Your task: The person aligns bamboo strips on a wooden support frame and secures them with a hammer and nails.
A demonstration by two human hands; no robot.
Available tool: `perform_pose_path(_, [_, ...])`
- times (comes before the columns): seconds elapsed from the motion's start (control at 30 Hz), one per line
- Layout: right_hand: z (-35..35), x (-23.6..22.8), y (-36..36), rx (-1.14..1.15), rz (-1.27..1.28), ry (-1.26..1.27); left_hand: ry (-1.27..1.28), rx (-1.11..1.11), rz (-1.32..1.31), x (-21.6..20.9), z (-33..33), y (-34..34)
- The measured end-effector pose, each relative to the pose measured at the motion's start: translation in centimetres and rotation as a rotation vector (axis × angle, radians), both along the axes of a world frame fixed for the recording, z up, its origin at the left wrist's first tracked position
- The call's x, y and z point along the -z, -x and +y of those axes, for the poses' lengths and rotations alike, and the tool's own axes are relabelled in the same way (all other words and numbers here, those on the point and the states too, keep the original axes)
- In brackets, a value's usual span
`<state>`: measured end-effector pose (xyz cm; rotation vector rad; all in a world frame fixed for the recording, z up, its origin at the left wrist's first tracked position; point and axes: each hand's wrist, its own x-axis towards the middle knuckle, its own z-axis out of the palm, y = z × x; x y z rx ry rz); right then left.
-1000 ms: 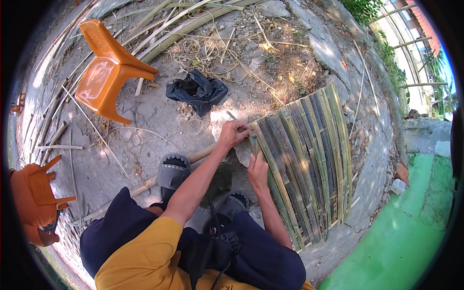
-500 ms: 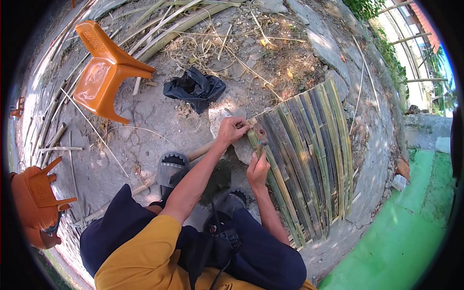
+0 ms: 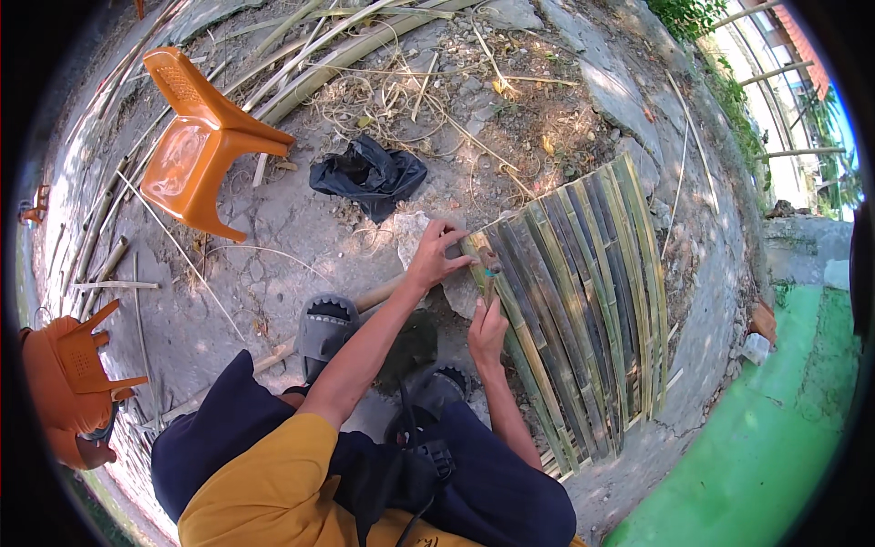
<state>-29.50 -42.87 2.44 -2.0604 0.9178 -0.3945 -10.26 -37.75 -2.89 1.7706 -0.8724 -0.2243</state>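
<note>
A panel of split bamboo slats (image 3: pixel 583 292) lies on the right, its slats side by side over cross strips. My left hand (image 3: pixel 439 257) is at the panel's near-left corner, thumb and forefinger apart along the end of the first slat; I see nothing gripped between them. My right hand (image 3: pixel 488 330) is closed round the handle of a hammer (image 3: pixel 489 284), which has a teal band near its top. The rusty hammer head is over the slats beside my left fingertips. Any nail there is too small to make out.
A pale stone block (image 3: pixel 412 239) sits by the panel's corner, close to a black plastic bag (image 3: pixel 369 175). An orange plastic chair (image 3: pixel 196 150) stands at the upper left. A person (image 3: pixel 68 387) sits at the far left. A long bamboo pole (image 3: pixel 378 294) passes near my feet.
My left fingers, pinched together at the slat's end earlier, have spread apart. The hammer and my right hand have shifted slightly down, with the handle showing more.
</note>
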Motion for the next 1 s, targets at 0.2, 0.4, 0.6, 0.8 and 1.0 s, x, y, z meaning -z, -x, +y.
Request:
perform_pose_path(0.2, [0.5, -0.3, 0.1, -0.006, 0.028, -0.053, -0.193, -0.125, -0.153, -0.8, 0.9, 0.8])
perform_pose_path(0.4, [0.1, -0.5, -0.4, -0.027, 0.03, -0.026, -0.164, -0.133, -0.143, -0.5, 0.8, 0.9])
perform_pose_path(0.6, [0.0, 0.1, -0.2, -0.046, 0.023, 0.023, -0.178, -0.138, -0.159, -0.5, 0.9, 0.8])
perform_pose_path(0.8, [-1.3, -0.6, -1.2, -0.127, 0.071, 0.034, -0.226, -0.123, -0.155, -0.6, 1.2, 0.7])
perform_pose_path(1.0, [-1.1, -0.6, -0.7, -0.122, -0.1, 0.208, -0.212, -0.117, -0.166, -0.9, 1.2, 0.7])
